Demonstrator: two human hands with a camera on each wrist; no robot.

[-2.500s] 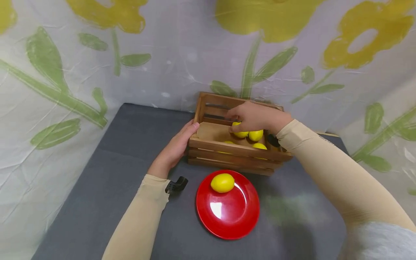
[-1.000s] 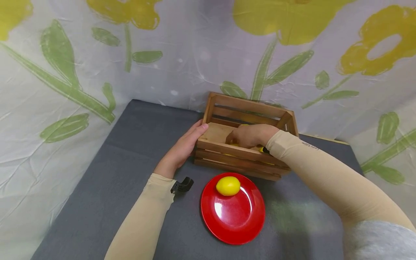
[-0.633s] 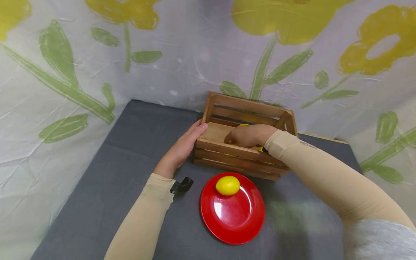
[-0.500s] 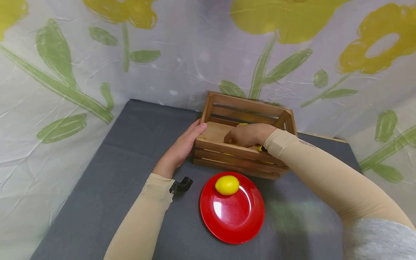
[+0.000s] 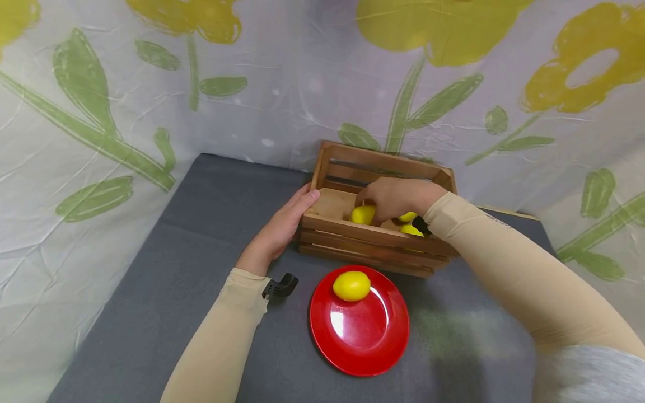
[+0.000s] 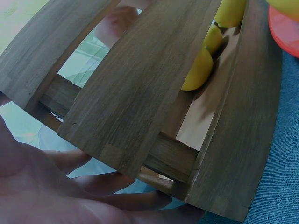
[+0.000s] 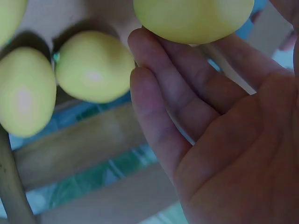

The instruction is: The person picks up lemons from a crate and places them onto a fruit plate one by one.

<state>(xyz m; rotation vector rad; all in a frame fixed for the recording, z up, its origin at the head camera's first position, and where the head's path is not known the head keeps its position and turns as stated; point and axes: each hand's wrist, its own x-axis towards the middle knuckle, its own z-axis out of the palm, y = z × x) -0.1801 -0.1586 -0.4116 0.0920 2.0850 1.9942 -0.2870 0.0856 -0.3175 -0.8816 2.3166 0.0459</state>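
In the head view my right hand (image 5: pixel 393 196) is inside a slatted wooden crate (image 5: pixel 373 238), its fingers and thumb holding a lemon (image 5: pixel 363 214). The right wrist view shows this lemon (image 7: pixel 194 18) at the fingertips, above two other lemons lying in the crate, one of them (image 7: pixel 93 67) close to the fingers. My left hand (image 5: pixel 277 226) grips the crate's left end, thumb over the top rim. Its fingers (image 6: pixel 135 200) lie along the outside of the end. In front of the crate stands a red plate (image 5: pixel 360 358) with one lemon (image 5: pixel 351 286) on it.
More lemons (image 5: pixel 410 229) lie at the crate's right side, partly hidden by the right hand and the front slats. The dark grey table (image 5: pixel 201 235) ends at a flower-printed cloth backdrop (image 5: pixel 282 84) just behind the crate.
My right hand, deep in the crate half a second ago, has risen a little and now shows a lemon in its fingers. My left hand has stayed at the crate's end.
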